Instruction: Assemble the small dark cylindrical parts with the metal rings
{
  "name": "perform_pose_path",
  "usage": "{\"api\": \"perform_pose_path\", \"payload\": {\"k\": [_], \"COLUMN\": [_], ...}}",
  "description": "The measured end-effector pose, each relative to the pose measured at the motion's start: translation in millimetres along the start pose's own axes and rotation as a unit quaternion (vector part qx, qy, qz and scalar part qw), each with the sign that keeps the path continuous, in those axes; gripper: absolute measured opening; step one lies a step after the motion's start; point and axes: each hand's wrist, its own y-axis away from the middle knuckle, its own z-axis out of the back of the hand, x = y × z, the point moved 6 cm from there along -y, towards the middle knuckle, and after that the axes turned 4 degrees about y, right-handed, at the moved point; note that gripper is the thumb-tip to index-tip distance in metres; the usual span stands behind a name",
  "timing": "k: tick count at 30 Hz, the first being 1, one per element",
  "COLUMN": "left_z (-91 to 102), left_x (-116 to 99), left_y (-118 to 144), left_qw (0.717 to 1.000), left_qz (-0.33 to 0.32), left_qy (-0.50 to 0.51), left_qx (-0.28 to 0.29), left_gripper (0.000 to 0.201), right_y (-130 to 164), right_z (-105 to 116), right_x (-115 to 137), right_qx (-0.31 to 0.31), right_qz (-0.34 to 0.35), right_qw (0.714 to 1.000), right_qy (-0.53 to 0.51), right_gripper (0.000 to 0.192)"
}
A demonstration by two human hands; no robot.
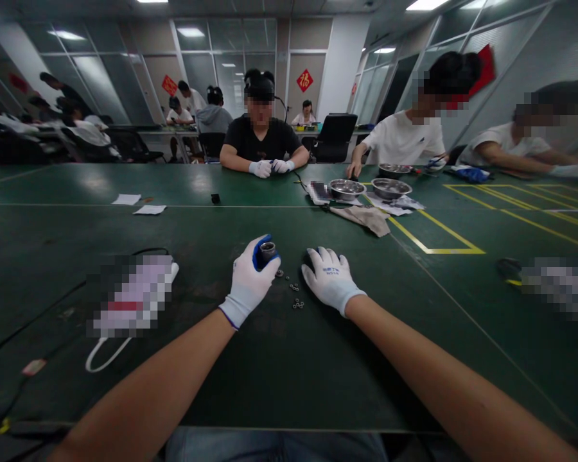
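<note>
Two bare forearms are seen entering from the lower edge, each ending in a white knit glove. By the left hand [248,282] a small dark cylindrical part [268,249] is pinched between thumb and fingers, its open end turned upward so that its bore faces the wearer; the grip appears chosen to keep the opening accessible. The right hand [331,278] is laid palm-down on the green desk [289,372], fingers loosely together and curled over something dark at the fingertips that cannot be identified; nothing is visibly gripped. Between the two hands, small metal pieces [296,301] are scattered on the desk, close enough to be reached by either hand.

To the left, a black cable [29,321] loops beside a blurred object. Two paper slips [139,204] lie further back. Across the desk a seated person with gloved hands together is shown, and to the right other people sit near three steel bowls [390,187] and a cloth [366,218]. Yellow tape lines [433,240] are marked on the right. No item lies between the hands and the loose pieces.
</note>
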Motion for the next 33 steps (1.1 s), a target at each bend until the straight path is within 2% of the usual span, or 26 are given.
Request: {"api": "perform_pose_path", "payload": {"k": [5, 9, 12, 14, 16, 18, 20, 23, 26, 29, 33], "left_z": [1.3, 2.1, 1.8, 1.8, 1.8, 1.3, 0.8, -0.4, -2.2, -3.8, -3.8], "left_x": [-1.7, -3.1, -4.4, -4.5, -3.4, -1.2, 1.2, 3.3, 3.2, 2.6, 3.3], "left_y": [0.2, 0.2, 0.5, 0.9, 1.0, 0.8, 0.3, -0.6, -0.7, -0.1, 0.4], "left_qw": [1.0, 1.0, 1.0, 1.0, 1.0, 1.0, 1.0, 1.0, 0.999, 0.999, 0.999], "left_qz": [-0.003, -0.009, -0.013, -0.011, -0.007, -0.001, 0.005, 0.011, 0.016, 0.02, 0.025], "left_qy": [-0.004, -0.015, -0.024, -0.025, -0.02, -0.014, -0.013, -0.021, -0.03, -0.034, -0.029], "left_qx": [-0.007, -0.01, -0.004, -0.004, -0.005, -0.005, -0.005, 0.0, 0.012, 0.024, 0.028], "left_gripper": [0.046, 0.046, 0.046, 0.046, 0.046, 0.047, 0.047, 0.047, 0.047, 0.048, 0.048], "right_y": [3.8, 7.7, 10.5, 12.6, 14.9, 18.0, 21.4, 21.9, 15.3, 3.6, -16.7], "right_z": [3.8, 6.1, 1.4, -4.0, -7.0, -6.4, -4.7, -4.0, -3.6, -2.2, -0.7], "right_x": [-40.9, -89.4, -130.6, -157.3, -178.1, -192.6, -201.8, -193.4, -158.3, -123.1, -101.0], "right_qx": [0.008, 0.003, -0.004, -0.02, -0.063, -0.118, -0.156, -0.15, -0.102, -0.062, -0.032], "right_qz": [-0.037, -0.063, -0.089, -0.104, -0.088, -0.052, -0.05, -0.077, -0.072, -0.08, -0.11], "right_qw": [0.998, 0.995, 0.993, 0.994, 0.994, 0.982, 0.967, 0.974, 0.991, 0.995, 0.993], "right_qy": [0.041, 0.082, 0.073, 0.039, -0.035, -0.136, -0.193, -0.152, -0.053, -0.001, 0.033], "right_gripper": [0.059, 0.059, 0.06, 0.062, 0.063, 0.064, 0.065, 0.064, 0.07, 0.071, 0.07]}}
